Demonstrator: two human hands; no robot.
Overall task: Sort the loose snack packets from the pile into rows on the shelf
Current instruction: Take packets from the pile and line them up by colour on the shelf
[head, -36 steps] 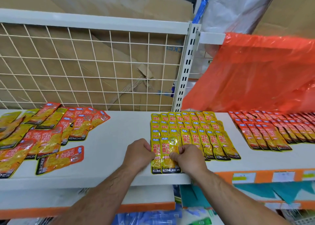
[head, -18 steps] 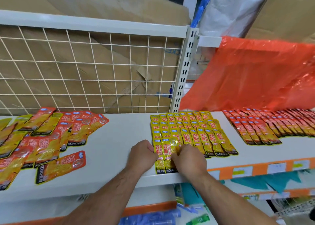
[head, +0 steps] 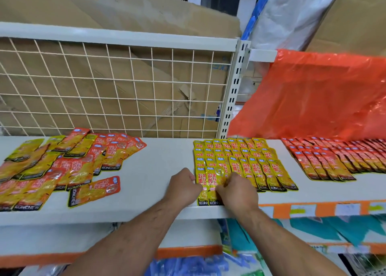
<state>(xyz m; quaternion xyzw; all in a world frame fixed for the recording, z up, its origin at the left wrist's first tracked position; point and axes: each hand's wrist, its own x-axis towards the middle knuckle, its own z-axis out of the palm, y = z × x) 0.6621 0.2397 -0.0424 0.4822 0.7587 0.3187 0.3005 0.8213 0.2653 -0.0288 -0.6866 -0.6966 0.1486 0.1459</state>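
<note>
Barely moved: your right hand [head: 238, 194] still pinches front yellow packets [head: 211, 179]; left hand [head: 183, 187] curled at edge, grip unclear. Yellow rows [head: 246, 156], red rows [head: 334, 158] built; mixed pile [head: 62, 165] left.

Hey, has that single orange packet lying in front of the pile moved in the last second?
No. The orange packet keeps the same slant and gap to the pile and the shelf edge; only the view shifted.
</note>
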